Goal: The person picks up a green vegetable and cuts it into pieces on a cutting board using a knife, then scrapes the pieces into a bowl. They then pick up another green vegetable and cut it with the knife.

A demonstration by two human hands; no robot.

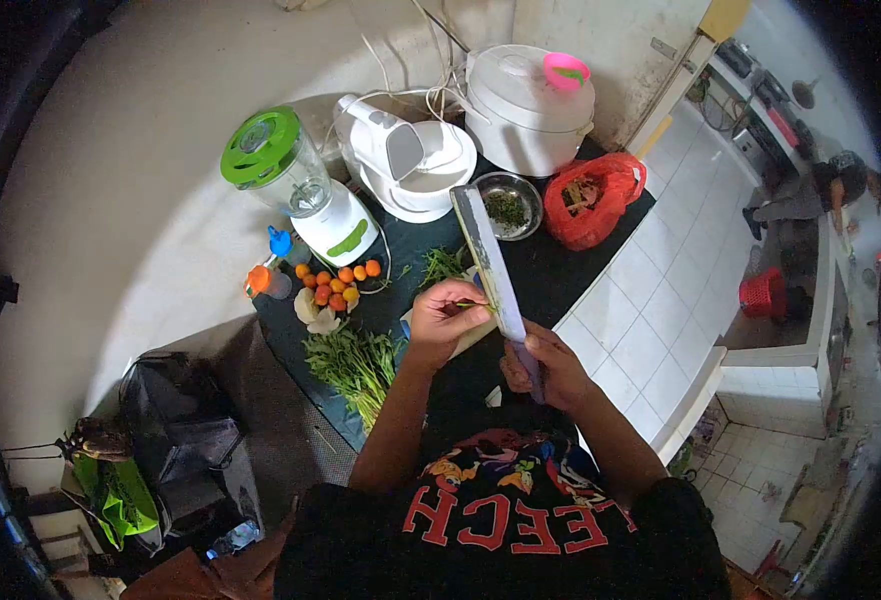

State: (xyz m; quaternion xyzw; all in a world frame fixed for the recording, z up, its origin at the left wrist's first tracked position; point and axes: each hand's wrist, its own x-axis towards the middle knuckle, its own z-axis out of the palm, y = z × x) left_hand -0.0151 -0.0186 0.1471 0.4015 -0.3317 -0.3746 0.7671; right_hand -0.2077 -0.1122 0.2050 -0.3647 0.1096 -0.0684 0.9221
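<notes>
My right hand (552, 372) is wrapped round the lower end of a long knife (490, 262), its broad blade pointing up and away. My left hand (447, 318) pinches a small green piece (470, 304) against the blade's edge. Beneath my hands a pale cutting board (475, 338) is partly hidden. Chopped greens (444, 264) lie just beyond my left hand. A bunch of leafy greens (352, 372) rests left of my left forearm. Past the blade's tip stands a metal bowl (508, 205) with chopped greens inside.
Small orange fruits (337, 285), a blender (335, 222), a white mixer with bowl (420, 180) and a large white pot (530, 110) stand on the dark table. A red bag (590, 205) sits at its right edge. Another person (825, 190) is far right.
</notes>
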